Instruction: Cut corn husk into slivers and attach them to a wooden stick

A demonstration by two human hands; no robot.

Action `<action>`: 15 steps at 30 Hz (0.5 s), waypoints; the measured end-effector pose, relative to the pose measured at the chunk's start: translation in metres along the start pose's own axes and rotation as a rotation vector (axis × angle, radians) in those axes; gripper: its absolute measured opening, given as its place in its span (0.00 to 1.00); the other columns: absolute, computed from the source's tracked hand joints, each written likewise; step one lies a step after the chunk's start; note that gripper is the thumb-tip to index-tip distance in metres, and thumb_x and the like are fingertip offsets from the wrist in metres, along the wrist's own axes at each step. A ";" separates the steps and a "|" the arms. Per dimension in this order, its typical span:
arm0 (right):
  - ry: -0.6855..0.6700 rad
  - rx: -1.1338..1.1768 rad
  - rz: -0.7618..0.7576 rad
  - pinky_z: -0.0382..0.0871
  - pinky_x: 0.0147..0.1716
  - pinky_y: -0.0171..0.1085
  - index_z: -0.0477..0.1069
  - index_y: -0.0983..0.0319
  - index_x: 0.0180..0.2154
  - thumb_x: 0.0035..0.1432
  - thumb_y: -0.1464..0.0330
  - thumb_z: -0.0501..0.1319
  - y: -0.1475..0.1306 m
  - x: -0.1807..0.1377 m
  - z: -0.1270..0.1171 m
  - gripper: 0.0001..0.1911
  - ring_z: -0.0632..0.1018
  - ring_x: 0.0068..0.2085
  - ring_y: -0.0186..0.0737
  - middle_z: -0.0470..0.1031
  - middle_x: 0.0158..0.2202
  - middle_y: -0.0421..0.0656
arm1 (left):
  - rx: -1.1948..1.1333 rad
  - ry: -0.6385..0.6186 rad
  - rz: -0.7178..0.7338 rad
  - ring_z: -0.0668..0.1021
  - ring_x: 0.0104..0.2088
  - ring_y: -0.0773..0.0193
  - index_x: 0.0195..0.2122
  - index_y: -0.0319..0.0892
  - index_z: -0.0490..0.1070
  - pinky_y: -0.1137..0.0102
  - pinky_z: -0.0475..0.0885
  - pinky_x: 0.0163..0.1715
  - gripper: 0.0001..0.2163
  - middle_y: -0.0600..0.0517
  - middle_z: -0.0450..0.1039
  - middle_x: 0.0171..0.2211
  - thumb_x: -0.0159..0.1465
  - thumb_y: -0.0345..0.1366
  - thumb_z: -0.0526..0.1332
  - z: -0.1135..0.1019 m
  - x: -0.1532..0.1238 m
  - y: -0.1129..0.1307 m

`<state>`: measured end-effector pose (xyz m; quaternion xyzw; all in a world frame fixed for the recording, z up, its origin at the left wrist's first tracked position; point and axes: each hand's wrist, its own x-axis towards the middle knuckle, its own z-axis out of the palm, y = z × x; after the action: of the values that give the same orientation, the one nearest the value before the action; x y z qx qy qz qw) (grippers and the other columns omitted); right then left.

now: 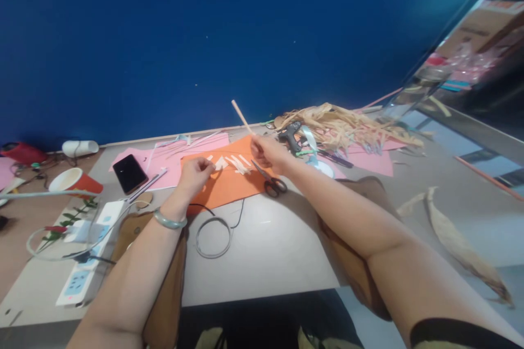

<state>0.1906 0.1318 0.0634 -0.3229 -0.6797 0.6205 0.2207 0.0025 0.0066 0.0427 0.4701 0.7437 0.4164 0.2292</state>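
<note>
My right hand (267, 152) is closed around a thin tan stick (240, 114), which points up and to the left. My left hand (195, 174) hovers over the left part of an orange sheet (229, 192), thumb and fingertips pinched together; whatever they may hold is too small to make out. Beside those fingertips, several short pale strips (238, 164) lie on the sheet between my hands. A pair of scissors (272, 182) with dark handles rests at the sheet's right edge, just below my right hand.
A glue gun (290, 137) and a heap of dry straw-coloured husks (352, 125) lie to the right. A phone (130, 173), a paper cup (76, 181) and a power strip (84, 270) stand left. A coiled cable (213, 237) lies in front. The blue wall (204, 38) closes off the back.
</note>
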 end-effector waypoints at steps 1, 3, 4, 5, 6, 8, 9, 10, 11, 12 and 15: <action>0.102 -0.182 -0.054 0.43 0.17 0.30 0.52 0.60 0.20 0.58 0.55 0.50 0.004 0.003 -0.002 0.21 0.51 0.17 0.28 0.48 0.15 0.33 | 0.109 -0.017 -0.013 0.71 0.19 0.65 0.24 0.40 0.70 0.72 0.62 0.21 0.07 0.52 0.69 0.18 0.52 0.37 0.58 -0.001 0.001 -0.003; 0.220 -0.568 -0.124 0.46 0.20 0.31 0.58 0.62 0.19 0.53 0.61 0.57 0.015 0.008 -0.003 0.17 0.58 0.20 0.29 0.57 0.17 0.36 | 0.336 -0.038 -0.020 0.74 0.23 0.62 0.24 0.40 0.71 0.70 0.64 0.23 0.07 0.50 0.72 0.21 0.53 0.35 0.56 -0.001 0.002 -0.006; 0.235 -0.724 -0.126 0.47 0.21 0.32 0.62 0.63 0.20 0.51 0.63 0.59 0.020 0.010 -0.003 0.14 0.61 0.22 0.30 0.62 0.19 0.38 | 0.446 -0.045 -0.022 0.75 0.25 0.59 0.25 0.40 0.72 0.69 0.64 0.25 0.07 0.48 0.73 0.23 0.53 0.35 0.55 -0.001 0.002 -0.006; 0.230 -0.844 -0.110 0.49 0.23 0.32 0.66 0.64 0.22 0.51 0.64 0.59 0.025 0.012 -0.002 0.11 0.64 0.24 0.32 0.66 0.21 0.40 | 0.549 -0.047 -0.029 0.76 0.28 0.57 0.27 0.40 0.73 0.68 0.65 0.27 0.08 0.46 0.75 0.26 0.54 0.34 0.55 -0.001 0.001 -0.006; 0.219 -0.925 -0.078 0.50 0.23 0.33 0.69 0.64 0.25 0.51 0.63 0.59 0.029 0.013 -0.001 0.10 0.66 0.26 0.33 0.70 0.24 0.42 | 0.643 -0.053 -0.041 0.77 0.30 0.55 0.28 0.40 0.73 0.67 0.66 0.28 0.08 0.44 0.76 0.28 0.54 0.34 0.54 -0.002 0.001 -0.005; 0.194 -1.012 -0.010 0.52 0.25 0.33 0.72 0.62 0.29 0.53 0.61 0.58 0.035 0.016 0.002 0.11 0.70 0.29 0.36 0.74 0.28 0.44 | 0.792 -0.078 -0.064 0.77 0.33 0.52 0.31 0.40 0.74 0.65 0.67 0.30 0.10 0.41 0.76 0.31 0.56 0.34 0.53 -0.002 -0.001 -0.002; 0.182 -1.039 0.014 0.53 0.25 0.33 0.73 0.62 0.30 0.53 0.60 0.58 0.037 0.016 0.003 0.12 0.71 0.30 0.38 0.75 0.30 0.45 | 0.847 -0.089 -0.069 0.77 0.35 0.50 0.31 0.39 0.75 0.65 0.67 0.30 0.11 0.39 0.76 0.32 0.57 0.33 0.53 -0.003 -0.003 -0.001; 0.171 -1.063 0.029 0.55 0.26 0.33 0.74 0.61 0.31 0.53 0.59 0.58 0.038 0.017 0.005 0.13 0.72 0.32 0.39 0.76 0.32 0.46 | 0.889 -0.095 -0.075 0.77 0.35 0.50 0.32 0.39 0.75 0.64 0.67 0.31 0.11 0.38 0.76 0.33 0.58 0.33 0.52 -0.004 -0.004 0.000; 0.164 -1.086 0.037 0.56 0.27 0.34 0.74 0.61 0.32 0.53 0.58 0.58 0.039 0.017 0.006 0.14 0.73 0.33 0.41 0.76 0.33 0.47 | 0.920 -0.096 -0.075 0.78 0.36 0.49 0.33 0.38 0.75 0.64 0.68 0.32 0.12 0.38 0.76 0.33 0.58 0.33 0.52 -0.004 -0.005 0.001; 0.159 -1.108 0.036 0.58 0.29 0.34 0.74 0.61 0.33 0.54 0.58 0.58 0.039 0.018 0.007 0.14 0.74 0.35 0.42 0.77 0.34 0.48 | 0.942 -0.084 -0.067 0.77 0.36 0.49 0.34 0.38 0.74 0.63 0.68 0.32 0.12 0.38 0.76 0.34 0.59 0.32 0.51 -0.004 -0.006 0.001; 0.161 -1.143 0.014 0.60 0.31 0.34 0.73 0.62 0.35 0.56 0.61 0.56 0.040 0.018 0.011 0.12 0.75 0.37 0.44 0.77 0.36 0.50 | 0.959 -0.001 0.024 0.76 0.40 0.49 0.43 0.36 0.71 0.61 0.69 0.36 0.14 0.37 0.73 0.41 0.59 0.30 0.50 -0.002 -0.007 0.001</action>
<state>0.1772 0.1378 0.0208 -0.4415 -0.8859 0.1298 0.0583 0.0051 -0.0005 0.0439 0.5316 0.8463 0.0287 -0.0183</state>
